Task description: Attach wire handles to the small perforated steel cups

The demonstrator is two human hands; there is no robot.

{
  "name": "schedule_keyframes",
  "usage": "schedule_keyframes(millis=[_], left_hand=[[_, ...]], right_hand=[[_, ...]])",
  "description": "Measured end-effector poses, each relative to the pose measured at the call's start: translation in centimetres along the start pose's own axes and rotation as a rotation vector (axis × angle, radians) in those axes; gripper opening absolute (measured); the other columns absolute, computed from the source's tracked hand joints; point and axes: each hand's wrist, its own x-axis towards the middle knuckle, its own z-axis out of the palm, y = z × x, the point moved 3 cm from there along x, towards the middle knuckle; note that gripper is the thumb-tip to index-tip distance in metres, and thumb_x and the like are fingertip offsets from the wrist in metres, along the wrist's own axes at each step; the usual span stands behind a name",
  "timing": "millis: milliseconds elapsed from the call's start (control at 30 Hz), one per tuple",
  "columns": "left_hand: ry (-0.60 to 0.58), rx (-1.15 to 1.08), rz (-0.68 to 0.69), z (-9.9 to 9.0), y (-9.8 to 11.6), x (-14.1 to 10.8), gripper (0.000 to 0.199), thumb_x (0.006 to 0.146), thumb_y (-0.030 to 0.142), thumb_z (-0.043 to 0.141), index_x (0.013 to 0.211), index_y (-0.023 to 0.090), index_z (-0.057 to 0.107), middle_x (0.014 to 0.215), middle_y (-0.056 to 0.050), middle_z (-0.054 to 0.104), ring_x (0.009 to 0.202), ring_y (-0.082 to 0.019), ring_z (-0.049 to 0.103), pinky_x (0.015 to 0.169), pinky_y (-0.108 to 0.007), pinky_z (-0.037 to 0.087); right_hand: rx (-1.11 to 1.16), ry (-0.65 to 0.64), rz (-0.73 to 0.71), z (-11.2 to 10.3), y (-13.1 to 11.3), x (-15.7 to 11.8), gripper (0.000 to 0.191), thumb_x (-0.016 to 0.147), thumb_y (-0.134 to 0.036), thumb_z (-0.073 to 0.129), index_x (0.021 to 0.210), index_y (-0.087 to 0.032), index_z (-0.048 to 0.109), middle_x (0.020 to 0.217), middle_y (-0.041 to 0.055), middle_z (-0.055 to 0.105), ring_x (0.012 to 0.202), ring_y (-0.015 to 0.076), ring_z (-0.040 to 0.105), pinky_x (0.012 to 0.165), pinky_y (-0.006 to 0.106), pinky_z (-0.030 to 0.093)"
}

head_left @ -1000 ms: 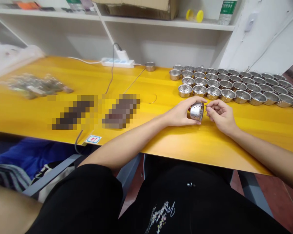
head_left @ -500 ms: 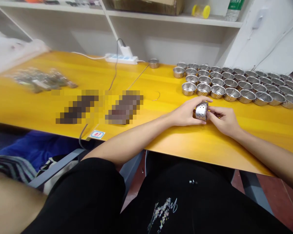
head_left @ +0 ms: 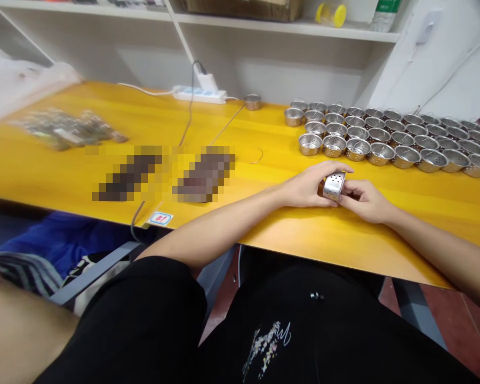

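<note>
A small perforated metal cup [head_left: 334,186] is held on its side just above the yellow table. My left hand [head_left: 306,185] grips it from the left, thumb below and fingers over the top. At the cup's right rim is my right hand [head_left: 364,200], its fingers bent and pressed together; whatever they may pinch there is hidden. Behind my hands stand rows of similar metal cups [head_left: 358,150], several with thin wires across their tops.
The yellow table [head_left: 280,229] bears a lone cup [head_left: 253,102], a white power strip [head_left: 200,95] with cables, two pixelated dark objects [head_left: 206,176], a blurred pile of small parts [head_left: 70,128] and a curved wire [head_left: 257,157]. White shelves [head_left: 288,31] rise behind.
The cup has tilted a little, its rim side turning slightly upward. My right hand has shifted slightly lower along the rim, fingers more curled. The left hand still holds the cup.
</note>
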Motion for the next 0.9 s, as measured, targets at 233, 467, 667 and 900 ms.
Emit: schedule_keyframes(millis=[233,467,667,900], left_hand=[[0.065,-0.034,-0.005,-0.6,-0.2,0.0,0.086,0.085,0.050,0.098,0.160,0.024,0.066,0.157,-0.019,0.074,0.141,-0.040,0.074,0.126,-0.058,0.059],[0.089,-0.039,-0.049,-0.7,0.1,-0.1,0.090,0.086,0.060,0.100,0.160,0.026,0.063,0.161,-0.018,0.072,0.146,-0.042,0.072,0.131,-0.060,0.057],[0.117,0.066,-0.088,-1.1,0.4,-0.4,0.083,0.088,0.056,0.098,0.158,0.029,0.063,0.161,-0.016,0.071,0.150,-0.040,0.070,0.135,-0.060,0.055],[0.096,0.110,-0.145,-1.2,0.4,-0.5,0.084,0.088,0.053,0.098,0.160,0.027,0.064,0.163,-0.017,0.072,0.150,-0.040,0.071,0.134,-0.059,0.056]], right_hand=[[0.126,0.077,-0.024,-0.2,-0.2,-0.4,0.056,0.104,-0.077,0.084,0.092,-0.024,0.068,0.070,-0.0022,0.063,0.060,0.0143,0.051,0.058,0.031,0.039],[0.130,0.440,-0.046,-0.9,0.8,0.2,0.056,0.100,-0.079,0.089,0.098,-0.026,0.073,0.074,-0.0012,0.068,0.058,0.0143,0.054,0.058,0.032,0.047],[0.055,0.502,-0.117,-0.5,0.4,-0.1,0.046,0.101,-0.069,0.092,0.099,-0.025,0.080,0.081,0.0024,0.075,0.068,0.0167,0.065,0.065,0.033,0.056],[0.027,0.488,-0.094,-0.2,0.5,-0.3,0.039,0.103,-0.063,0.091,0.104,-0.025,0.083,0.088,0.0048,0.080,0.073,0.0192,0.071,0.067,0.035,0.058]])
